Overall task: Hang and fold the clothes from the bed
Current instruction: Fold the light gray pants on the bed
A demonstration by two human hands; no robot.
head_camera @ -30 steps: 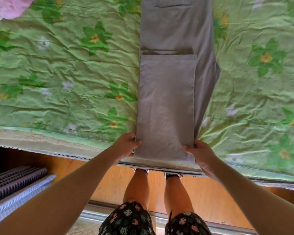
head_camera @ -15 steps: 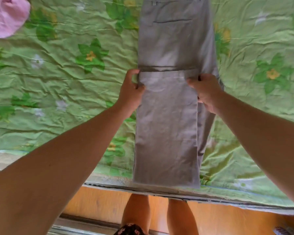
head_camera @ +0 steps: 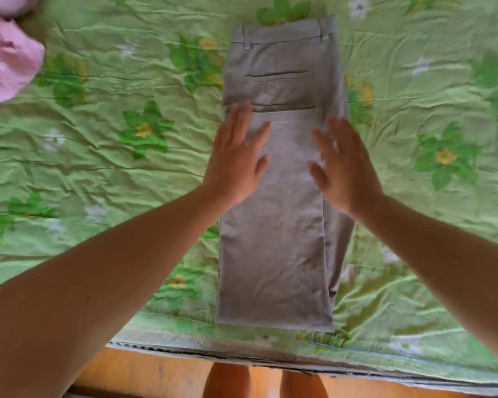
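Note:
Grey trousers (head_camera: 276,248) lie lengthwise on the bed (head_camera: 104,156), waistband at the far end, the legs folded up over themselves with the hem just below the back pocket. My left hand (head_camera: 236,159) lies flat with straight fingers on the left side of the folded layer, near its upper edge. My right hand (head_camera: 342,165) is flat with spread fingers on the right side of the same layer. Neither hand grips the cloth.
A pink garment (head_camera: 6,58) lies crumpled at the bed's far left. The green flowered sheet is wrinkled all around the trousers. The bed's near edge (head_camera: 242,354) runs across the bottom, with a wooden frame and my bare legs below it.
My hands went from the fold at the bed's edge up to the hem, then let go of it. They now lie flat on the folded layer, a little lower down.

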